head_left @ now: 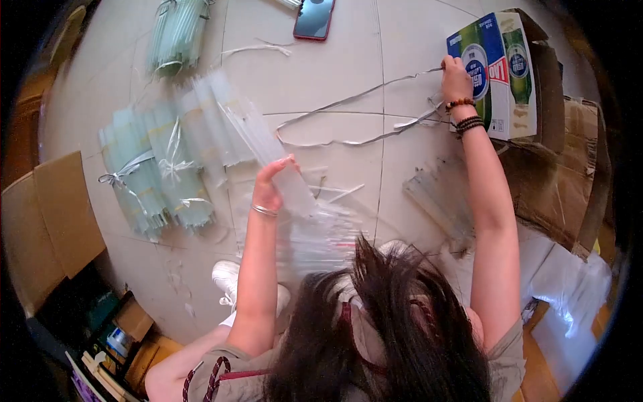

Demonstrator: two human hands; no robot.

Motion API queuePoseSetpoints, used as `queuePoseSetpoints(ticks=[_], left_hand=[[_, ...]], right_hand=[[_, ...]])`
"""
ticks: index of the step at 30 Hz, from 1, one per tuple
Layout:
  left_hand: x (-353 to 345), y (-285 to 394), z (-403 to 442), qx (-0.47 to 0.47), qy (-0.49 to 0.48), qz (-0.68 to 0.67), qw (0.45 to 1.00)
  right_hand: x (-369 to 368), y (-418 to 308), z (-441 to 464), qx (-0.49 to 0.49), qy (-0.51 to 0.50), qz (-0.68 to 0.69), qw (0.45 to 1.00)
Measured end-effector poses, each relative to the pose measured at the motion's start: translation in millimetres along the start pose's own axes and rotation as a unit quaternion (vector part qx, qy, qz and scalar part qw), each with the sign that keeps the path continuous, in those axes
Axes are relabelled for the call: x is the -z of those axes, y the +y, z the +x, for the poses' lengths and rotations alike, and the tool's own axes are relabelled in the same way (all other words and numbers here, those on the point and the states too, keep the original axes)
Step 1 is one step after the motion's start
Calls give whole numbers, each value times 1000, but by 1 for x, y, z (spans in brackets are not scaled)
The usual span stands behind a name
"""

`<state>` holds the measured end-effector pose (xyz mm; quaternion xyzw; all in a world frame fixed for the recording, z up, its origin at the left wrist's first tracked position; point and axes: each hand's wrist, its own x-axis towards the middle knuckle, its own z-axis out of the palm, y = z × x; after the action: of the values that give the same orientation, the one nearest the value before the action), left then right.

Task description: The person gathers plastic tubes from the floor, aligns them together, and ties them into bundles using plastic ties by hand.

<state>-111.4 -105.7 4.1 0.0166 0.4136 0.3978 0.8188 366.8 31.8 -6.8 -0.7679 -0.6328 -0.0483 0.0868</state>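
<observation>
A phone [313, 20] lies on the tiled floor [335, 75], a printed box [521, 80] beside cardboard [580, 137].

Beer-type carton [499, 118]: large white Latin letters on red band [497, 70], starting "L", seemingly "Lao". Blue ovals, front [475, 64] and side [518, 61]: white Chinese-style characters, too small and distorted to read surely. Smaller print near carton's top edge, illegible.

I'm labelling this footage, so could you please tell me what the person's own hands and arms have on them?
Both hands are gloveless. Near the left hand is a thin silvery bangle; near the right hand, an orange-brown beaded bracelet and a dark, multi-strand one. The greyish-beige sleeves are short.
</observation>
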Motion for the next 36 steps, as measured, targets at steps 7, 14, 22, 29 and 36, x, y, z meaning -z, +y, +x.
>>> queuePoseSetpoints(ticks=[7, 14, 22, 29, 36], left_hand=[[13, 12, -17, -109, 66, 26, 992], [-2, 32, -54, -213, -95, -51, 971], [21, 33, -106, -259, -144, -172, 940], [6, 25, -121, -193, -109, -32, 975], [-38, 17, -105, -170, -178, -261, 933]], right_hand=[[19, -20, -3, 47, -35, 0, 998], [51, -108, -31, 213, -53, 78, 973], [9, -305, -98, 248, -260, 297, 885], [-3, -439, -53, 111, -407, 259, 869], [7, -378, -23, -131, -616, 427, 649]])
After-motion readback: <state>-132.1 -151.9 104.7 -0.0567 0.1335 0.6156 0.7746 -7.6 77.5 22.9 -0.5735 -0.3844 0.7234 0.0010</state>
